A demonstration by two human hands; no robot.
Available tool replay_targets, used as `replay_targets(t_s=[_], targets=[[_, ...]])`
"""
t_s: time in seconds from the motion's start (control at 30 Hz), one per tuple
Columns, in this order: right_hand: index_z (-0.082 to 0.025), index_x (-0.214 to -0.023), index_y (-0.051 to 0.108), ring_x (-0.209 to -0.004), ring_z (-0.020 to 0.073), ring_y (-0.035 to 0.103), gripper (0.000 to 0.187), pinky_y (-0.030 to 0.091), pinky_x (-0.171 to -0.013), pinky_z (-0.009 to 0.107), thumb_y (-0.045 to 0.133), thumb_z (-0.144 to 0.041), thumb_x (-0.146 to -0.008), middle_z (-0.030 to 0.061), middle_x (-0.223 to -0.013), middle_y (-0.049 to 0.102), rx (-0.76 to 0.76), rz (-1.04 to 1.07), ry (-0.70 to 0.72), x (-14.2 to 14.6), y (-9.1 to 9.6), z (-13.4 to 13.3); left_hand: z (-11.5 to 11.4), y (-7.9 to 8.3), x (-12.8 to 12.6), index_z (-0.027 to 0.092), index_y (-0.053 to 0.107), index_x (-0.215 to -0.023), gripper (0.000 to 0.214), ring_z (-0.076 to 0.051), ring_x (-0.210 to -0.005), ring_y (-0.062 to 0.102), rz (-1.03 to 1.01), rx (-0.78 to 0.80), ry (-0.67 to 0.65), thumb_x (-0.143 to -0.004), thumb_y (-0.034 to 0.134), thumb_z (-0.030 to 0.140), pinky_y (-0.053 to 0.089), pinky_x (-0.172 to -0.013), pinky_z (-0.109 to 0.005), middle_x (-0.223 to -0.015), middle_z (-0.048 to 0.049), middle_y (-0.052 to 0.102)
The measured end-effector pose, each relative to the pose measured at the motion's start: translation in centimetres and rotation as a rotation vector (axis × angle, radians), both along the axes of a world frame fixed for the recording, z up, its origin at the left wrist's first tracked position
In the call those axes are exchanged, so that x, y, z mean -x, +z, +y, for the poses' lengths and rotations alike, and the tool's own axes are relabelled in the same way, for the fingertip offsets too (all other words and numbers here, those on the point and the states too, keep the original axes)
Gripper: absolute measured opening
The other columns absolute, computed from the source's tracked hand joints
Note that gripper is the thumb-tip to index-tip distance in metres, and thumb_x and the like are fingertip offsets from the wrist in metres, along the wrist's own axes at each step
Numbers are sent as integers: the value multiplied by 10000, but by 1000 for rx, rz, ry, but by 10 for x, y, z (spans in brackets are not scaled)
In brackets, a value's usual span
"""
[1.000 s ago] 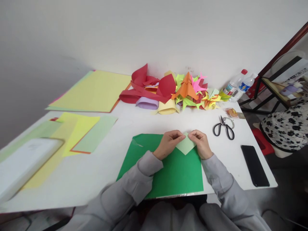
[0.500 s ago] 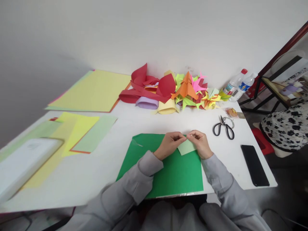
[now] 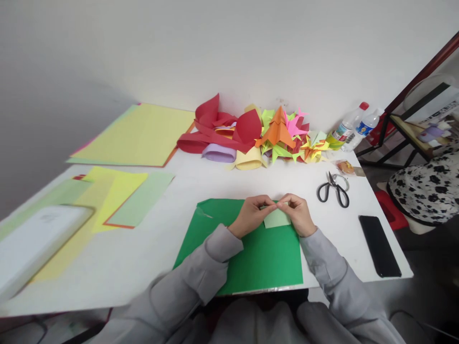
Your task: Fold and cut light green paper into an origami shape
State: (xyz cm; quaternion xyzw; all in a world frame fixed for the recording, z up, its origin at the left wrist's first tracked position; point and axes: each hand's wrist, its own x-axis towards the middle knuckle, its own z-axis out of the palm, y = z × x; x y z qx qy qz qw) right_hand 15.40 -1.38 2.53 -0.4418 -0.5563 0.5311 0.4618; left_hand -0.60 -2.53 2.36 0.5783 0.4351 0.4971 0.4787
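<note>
A small pale green sheet of paper is pinched along its far edge between my two hands. My left hand closes thumb and finger on it from the left. From the right, my right hand does the same, the fingertips of both hands almost meeting. The paper's near part hangs free over a green board, which lies at the table's front edge. Fingers hide the paper's far edge, so any fold there cannot be made out.
Black-handled scissors and a black phone lie to the right. Folded paper shapes line the wall beside two bottles. Large yellow sheets, smaller coloured sheets and a white box are at left.
The pale green paper has turned slightly, its near edge now more level and a little higher. Both hands stay almost in place, still pinching it.
</note>
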Motion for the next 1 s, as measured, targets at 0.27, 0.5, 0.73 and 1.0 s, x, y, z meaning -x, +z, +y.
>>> replay_targets(t_s=[0.27, 0.5, 0.73, 1.0], targets=[[-206, -652, 628, -541, 111, 415, 220, 340, -544, 248, 759, -380, -682, -50, -563, 534, 79, 138, -46, -1, -4, 1, 0, -1, -3, 148, 695, -651, 181, -127, -566, 525, -78, 52, 110, -674, 729, 324, 414, -551, -252, -611, -21, 663], [-201, -688, 675, -546, 111, 417, 181, 340, -564, 258, 758, -362, -682, -41, -593, 574, 4, 1, -41, -2, -5, 2, 2, -5, -1, 142, 692, -658, 206, -118, -560, 493, -43, 46, 86, -695, 708, 344, 381, -519, -235, -590, -11, 628], [-207, -677, 659, -542, 120, 428, 193, 347, -561, 263, 741, -381, -689, -43, -572, 559, 3, -11, -55, 0, -4, 1, 1, -5, -3, 146, 671, -633, 214, -113, -546, 484, -47, 33, 86, -701, 702, 346, 380, -527, -239, -578, -7, 615], [-205, -656, 675, -620, 146, 524, 179, 415, -646, 289, 754, -364, -678, -19, -630, 627, -17, -37, 0, 0, 0, 1, 1, -6, -2, 138, 662, -605, 210, -105, -526, 483, -67, 68, 85, -670, 729, 326, 377, -501, -230, -559, -12, 618]])
